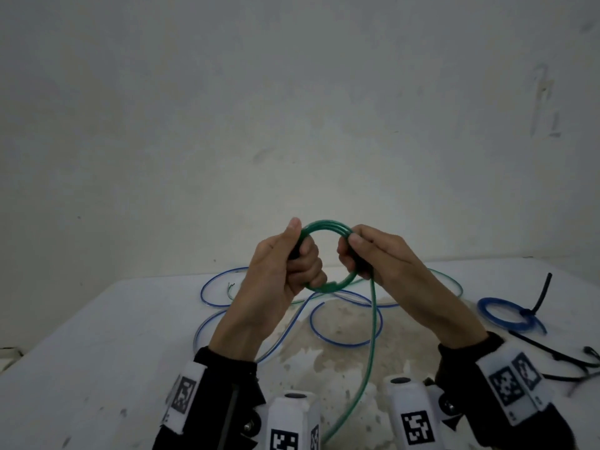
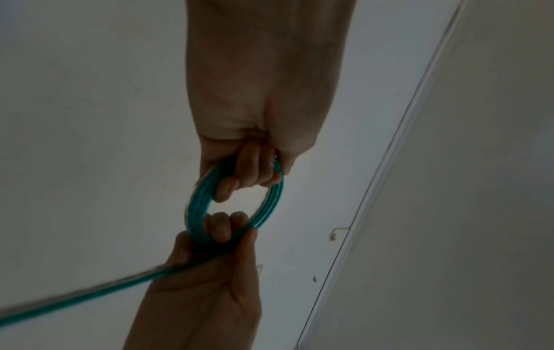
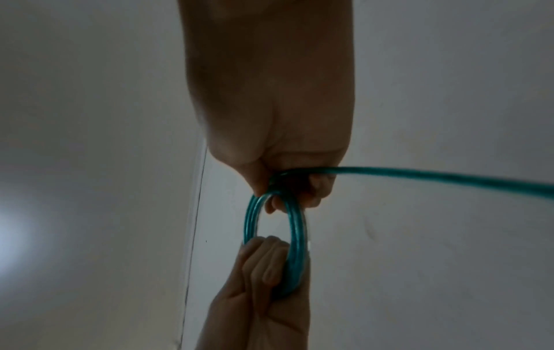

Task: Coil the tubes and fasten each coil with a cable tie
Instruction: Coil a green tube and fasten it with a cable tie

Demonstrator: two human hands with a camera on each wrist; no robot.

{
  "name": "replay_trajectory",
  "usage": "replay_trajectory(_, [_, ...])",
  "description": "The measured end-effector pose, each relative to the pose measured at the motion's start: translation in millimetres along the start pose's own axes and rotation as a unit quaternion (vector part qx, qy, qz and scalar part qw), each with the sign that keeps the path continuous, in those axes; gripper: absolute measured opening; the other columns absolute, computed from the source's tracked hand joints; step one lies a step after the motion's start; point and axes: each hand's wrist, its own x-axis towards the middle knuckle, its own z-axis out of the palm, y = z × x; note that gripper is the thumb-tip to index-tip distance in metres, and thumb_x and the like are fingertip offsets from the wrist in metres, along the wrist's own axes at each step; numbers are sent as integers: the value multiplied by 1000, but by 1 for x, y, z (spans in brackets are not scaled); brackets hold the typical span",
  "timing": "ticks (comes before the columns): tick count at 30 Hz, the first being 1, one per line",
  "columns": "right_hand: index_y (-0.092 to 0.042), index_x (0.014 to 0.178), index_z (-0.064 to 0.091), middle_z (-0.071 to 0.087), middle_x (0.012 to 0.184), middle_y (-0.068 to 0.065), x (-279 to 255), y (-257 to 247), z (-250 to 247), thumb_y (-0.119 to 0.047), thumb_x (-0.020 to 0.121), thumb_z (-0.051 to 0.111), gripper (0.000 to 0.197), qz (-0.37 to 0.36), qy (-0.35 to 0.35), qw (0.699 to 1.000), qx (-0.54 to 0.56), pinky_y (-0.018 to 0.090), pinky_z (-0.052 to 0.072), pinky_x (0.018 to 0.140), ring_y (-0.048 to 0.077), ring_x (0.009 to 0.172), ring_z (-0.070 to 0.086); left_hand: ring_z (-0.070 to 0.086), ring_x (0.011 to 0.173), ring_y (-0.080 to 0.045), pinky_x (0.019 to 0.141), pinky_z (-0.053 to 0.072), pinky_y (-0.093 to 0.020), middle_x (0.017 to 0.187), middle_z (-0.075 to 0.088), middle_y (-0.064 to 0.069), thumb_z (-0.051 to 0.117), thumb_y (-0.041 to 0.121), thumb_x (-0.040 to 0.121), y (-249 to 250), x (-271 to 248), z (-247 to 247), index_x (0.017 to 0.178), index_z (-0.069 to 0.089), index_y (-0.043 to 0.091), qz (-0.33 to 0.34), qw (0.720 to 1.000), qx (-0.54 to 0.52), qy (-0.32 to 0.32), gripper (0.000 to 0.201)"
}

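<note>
A green tube coil (image 1: 324,226) of several turns is held upright above the table between both hands. My left hand (image 1: 305,264) grips its left side with fingers curled through the ring, thumb on top. On the coil's right side my right hand (image 1: 349,251) grips it, and the loose green tail (image 1: 373,336) drops from this hand toward the bottom edge. In the left wrist view the left hand (image 2: 255,170) wraps the coil (image 2: 271,201). In the right wrist view the right hand (image 3: 299,189) clasps the coil (image 3: 297,236) where the tail (image 3: 449,180) leaves.
A loose blue tube (image 1: 344,344) lies in wide loops on the white table (image 1: 97,352) under the hands. At the right rests a blue coil (image 1: 482,309) bound with a black cable tie (image 1: 543,287). Loose black cable ties (image 1: 552,352) lie nearer. A wall stands behind.
</note>
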Motion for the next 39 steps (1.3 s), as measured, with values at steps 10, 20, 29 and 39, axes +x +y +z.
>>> replay_trajectory(10, [-7,79,56,57,71,6,2,3,-1,-12,99,35,30,-22,4,1000,-10,17,36,54,3,57,46,16,46,-11,47,22,-23,52,20,6,40,41,87,-2,0,-2,64,25,17,39,998,56,-9,37])
replay_trajectory(20, [-7,97,64,71,78,6,3,8,8,-9,97,39,25,-89,61,994,1,29,52,74,20,78,66,19,47,-13,46,30,-22,59,14,-5,41,31,90,-10,3,4,63,36,11,148,983,56,93,34])
replay_trajectory(29, [-5,75,57,59,69,7,6,14,25,-6,97,38,29,-81,77,994,9,22,51,61,8,60,56,21,39,-6,42,28,-19,48,22,7,34,23,99,-14,8,3,65,42,8,148,977,-31,148,38])
replay_trajectory(39, [-5,82,57,58,82,8,5,18,47,-11,97,39,24,-12,63,982,177,22,48,60,8,70,56,22,40,-6,43,31,-18,47,25,7,31,27,100,-16,10,1,65,38,12,150,958,-160,185,39])
